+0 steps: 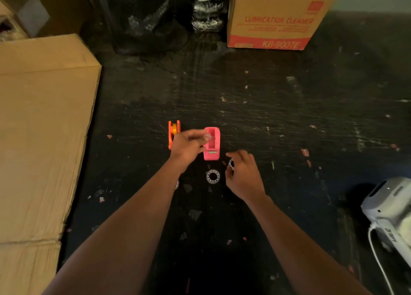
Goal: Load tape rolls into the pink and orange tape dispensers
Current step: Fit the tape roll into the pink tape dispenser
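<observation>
Two rolls wait: my left hand (189, 144) pinches the hub (209, 137) over the pink dispenser (212, 147); right hand (241, 172), half-open, reaches the light, stiff roll (231, 163) at 5 o'clock, best gripped by its rim.

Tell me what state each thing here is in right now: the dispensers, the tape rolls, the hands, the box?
Pink dispenser: upright, bay empty.
Orange dispenser: upright, yellow roll already inside.
Clear tape roll: lying flat on the floor, untouched.
Second clear roll: on the floor, partly hidden by the right hand.
Left hand: pinching a small pale hub at the pink dispenser.
Right hand: open, fingers curled over the second roll.
Labelled cardboard box: flaps open.
</observation>
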`<state>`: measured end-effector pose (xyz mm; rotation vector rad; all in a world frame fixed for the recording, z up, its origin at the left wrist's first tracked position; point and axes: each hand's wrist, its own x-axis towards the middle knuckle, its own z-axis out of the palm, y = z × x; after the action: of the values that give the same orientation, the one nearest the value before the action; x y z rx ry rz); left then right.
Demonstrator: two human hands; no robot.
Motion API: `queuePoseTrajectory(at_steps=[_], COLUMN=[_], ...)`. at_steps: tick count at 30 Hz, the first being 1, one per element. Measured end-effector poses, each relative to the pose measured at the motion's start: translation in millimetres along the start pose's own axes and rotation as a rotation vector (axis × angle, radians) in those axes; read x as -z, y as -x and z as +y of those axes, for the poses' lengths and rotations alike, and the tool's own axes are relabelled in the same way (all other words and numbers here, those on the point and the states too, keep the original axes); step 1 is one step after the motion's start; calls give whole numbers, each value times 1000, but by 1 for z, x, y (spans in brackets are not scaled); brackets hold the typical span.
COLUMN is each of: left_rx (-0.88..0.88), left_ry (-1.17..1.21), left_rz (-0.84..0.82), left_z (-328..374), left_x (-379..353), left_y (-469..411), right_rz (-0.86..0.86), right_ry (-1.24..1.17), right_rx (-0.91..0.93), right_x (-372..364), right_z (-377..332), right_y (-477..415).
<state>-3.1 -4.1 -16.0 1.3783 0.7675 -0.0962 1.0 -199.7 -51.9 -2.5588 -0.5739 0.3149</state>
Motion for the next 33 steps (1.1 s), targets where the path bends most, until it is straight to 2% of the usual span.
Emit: queuePoseTrajectory(at_steps=[2,5,7,11,16,20,27,33], left_rx=[3,-8,-10,-16,-16,-37,-91,-123], left_ry=[4,0,-17,-4,11,30,65,87], left_rz=[7,16,22,9,18,-12,-74,-126], left_z=[0,-1,-2,-4,-5,-1,12,16], left_x=[1,2,2,3,0,-2,-4,-4], left_y=[0,2,3,4,4,7,7,6], right_rz=[-66,-255,-304,-234,-74,-93,-165,-184], right_ry=[36,37,45,-23,-393,-714,-972,-996], right_rx=[76,57,45,41,-66,-141,-282,-243], right_x=[-5,-17,-21,-18,11,36,52,56], right_z=[-9,-14,-13,-12,-20,-26,-29,-30], right_y=[5,9,10,8,-10,-29,-52,-59])
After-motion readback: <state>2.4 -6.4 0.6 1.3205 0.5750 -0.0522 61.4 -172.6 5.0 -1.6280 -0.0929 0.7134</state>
